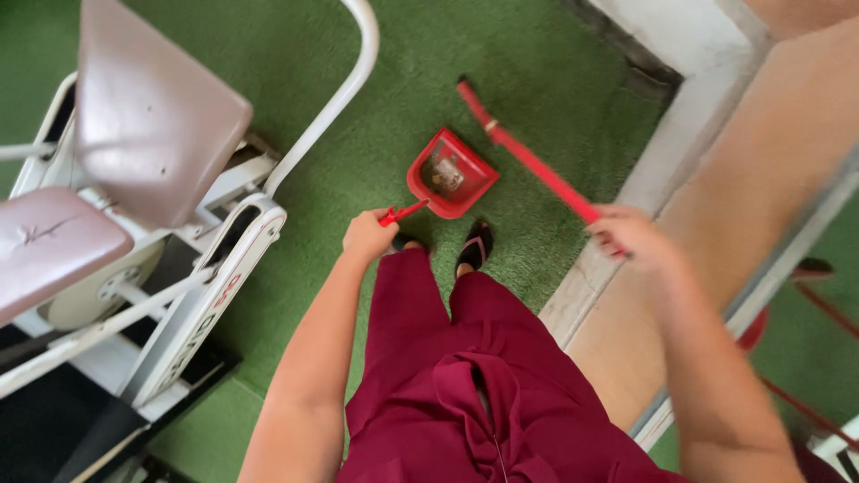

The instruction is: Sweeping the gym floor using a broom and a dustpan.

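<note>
1 red dustpan (450, 174), on green turf (537, 80) ahead of the feet, handle clenched in left hand (368, 235); 1 red broom handle (528, 161), gripped by right hand (631, 234), slanting up-left past the pan's far edge; hands well apart.

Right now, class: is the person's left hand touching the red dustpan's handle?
Touching. The head view shows the left hand closed around the end of the red dustpan handle, the handle emerging directly from the fist with no gap.

Single head-worn view, steeply downward, close over own arms and green floor (537, 80)
</note>
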